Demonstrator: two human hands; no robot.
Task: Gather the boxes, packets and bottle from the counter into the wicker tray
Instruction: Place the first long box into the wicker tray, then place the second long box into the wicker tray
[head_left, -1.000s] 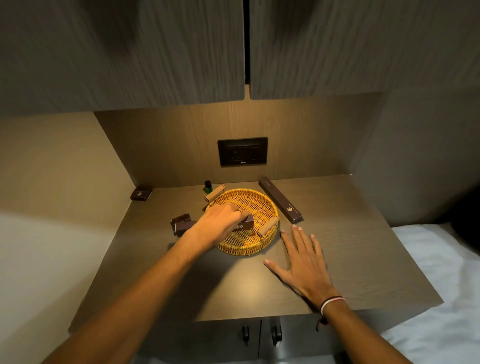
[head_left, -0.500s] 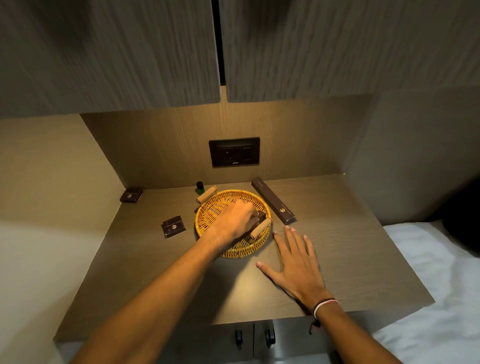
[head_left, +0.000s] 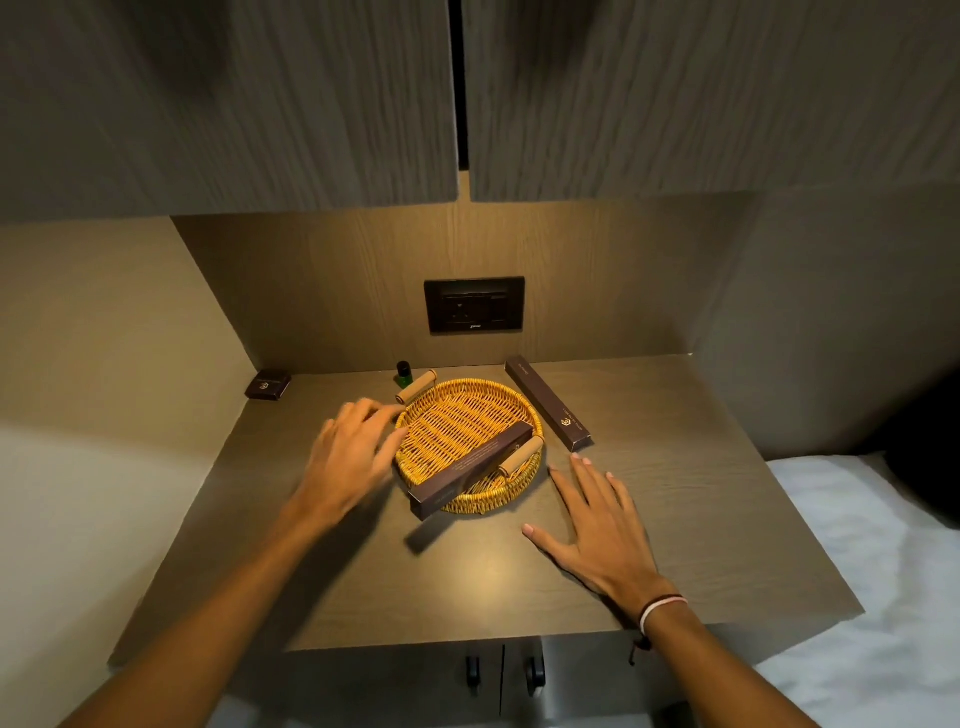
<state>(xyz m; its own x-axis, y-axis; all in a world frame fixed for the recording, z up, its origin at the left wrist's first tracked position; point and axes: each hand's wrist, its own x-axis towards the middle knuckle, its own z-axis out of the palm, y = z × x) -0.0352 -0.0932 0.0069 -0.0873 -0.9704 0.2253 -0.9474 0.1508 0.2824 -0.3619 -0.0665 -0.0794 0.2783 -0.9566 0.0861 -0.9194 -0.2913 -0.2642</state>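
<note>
The round wicker tray (head_left: 483, 385) sits mid-counter with wooden handles at back left and front right. One long dark box (head_left: 470, 470) lies slanted in it, its near end sticking out over the front rim. A second long dark box (head_left: 549, 402) lies on the counter just right of the tray. A small dark square box (head_left: 267, 385) sits in the back left corner. A small green bottle (head_left: 404, 374) stands behind the tray's back handle. My left hand (head_left: 353, 452) is blurred, fingers spread, just left of the tray, holding nothing. My right hand (head_left: 597, 525) rests flat on the counter.
A dark wall socket (head_left: 474, 305) is set in the back panel. Cupboard doors hang low overhead. Side walls close in the counter on the left and right. White bedding (head_left: 857, 597) lies beyond the counter's right edge.
My left hand has let go of the long box in the tray and moved left off the rim. A small square box seen left of the tray earlier is out of sight now. My right hand stays put.
</note>
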